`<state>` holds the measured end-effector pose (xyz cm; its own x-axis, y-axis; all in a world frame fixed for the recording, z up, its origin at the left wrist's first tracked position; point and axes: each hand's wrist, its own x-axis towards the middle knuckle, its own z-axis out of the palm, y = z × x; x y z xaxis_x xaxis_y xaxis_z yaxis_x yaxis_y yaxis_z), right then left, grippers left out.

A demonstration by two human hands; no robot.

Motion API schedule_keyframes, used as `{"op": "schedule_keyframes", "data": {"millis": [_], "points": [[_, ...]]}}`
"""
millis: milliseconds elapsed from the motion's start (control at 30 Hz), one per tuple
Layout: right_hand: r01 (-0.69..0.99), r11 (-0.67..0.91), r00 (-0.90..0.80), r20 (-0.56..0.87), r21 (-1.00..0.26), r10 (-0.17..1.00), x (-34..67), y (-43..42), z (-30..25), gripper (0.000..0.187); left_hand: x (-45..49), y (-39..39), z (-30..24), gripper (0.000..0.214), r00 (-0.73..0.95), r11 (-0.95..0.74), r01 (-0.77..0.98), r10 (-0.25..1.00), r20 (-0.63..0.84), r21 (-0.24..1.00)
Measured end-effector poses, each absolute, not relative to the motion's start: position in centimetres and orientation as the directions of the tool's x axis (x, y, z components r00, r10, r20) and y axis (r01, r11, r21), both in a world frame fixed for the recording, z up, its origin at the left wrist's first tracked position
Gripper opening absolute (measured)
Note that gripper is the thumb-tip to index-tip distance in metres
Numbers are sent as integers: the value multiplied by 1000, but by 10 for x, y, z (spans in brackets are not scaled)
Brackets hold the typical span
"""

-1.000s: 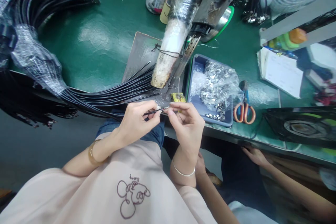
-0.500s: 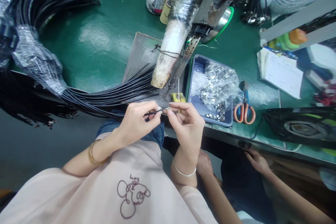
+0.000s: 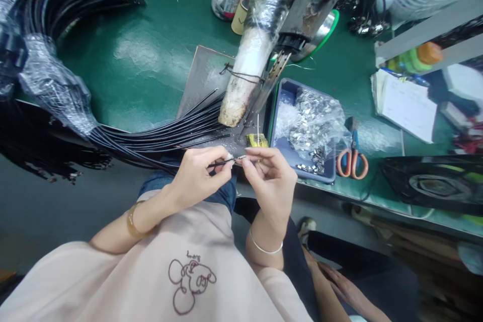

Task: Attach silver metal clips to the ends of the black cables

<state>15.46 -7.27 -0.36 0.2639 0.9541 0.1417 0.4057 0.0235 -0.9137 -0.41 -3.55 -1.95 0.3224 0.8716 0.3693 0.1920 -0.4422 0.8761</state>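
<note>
My left hand pinches a black cable close to its end. Opposite it, my right hand has thumb and forefinger closed at the cable's tip, on a small shiny metal piece whose exact kind is too small to tell. Behind my left hand a bundle of black cables fans out over a grey plate. Just beyond my fingertips sits a yellow sponge with a thin white wire above it.
A blue tray holds a bag of metal parts. Orange-handled cutters lie beside it. A wrapped hose nozzle hangs over the plate. A plastic-wrapped cable bundle lies left. A co-worker's hand is at lower right.
My hands stay almost in place, the right one slightly further right. The co-worker's arms and legs at lower right have shifted, with the hands now lower. The view has moved slightly.
</note>
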Motion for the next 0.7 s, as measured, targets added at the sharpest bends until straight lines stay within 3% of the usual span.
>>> {"op": "schedule_keyframes", "data": {"millis": [233,367,567,700], "points": [[367,9,252,109,-930,962,156,-72,-2,12,-4,-35,-20,19,330,-447,197,868,371,872],[432,21,225,130,-902,966,156,-73,-3,12,-5,-35,-20,18,344,-455,212,863,369,865],[552,119,203,271,-825,941,154,-76,-11,8,-7,-36,-26,12,357,-567,253,808,469,784],[462,246,337,425,-852,840,157,-75,-12,9,-5,-38,-33,13,298,-683,272,729,616,678]]}}
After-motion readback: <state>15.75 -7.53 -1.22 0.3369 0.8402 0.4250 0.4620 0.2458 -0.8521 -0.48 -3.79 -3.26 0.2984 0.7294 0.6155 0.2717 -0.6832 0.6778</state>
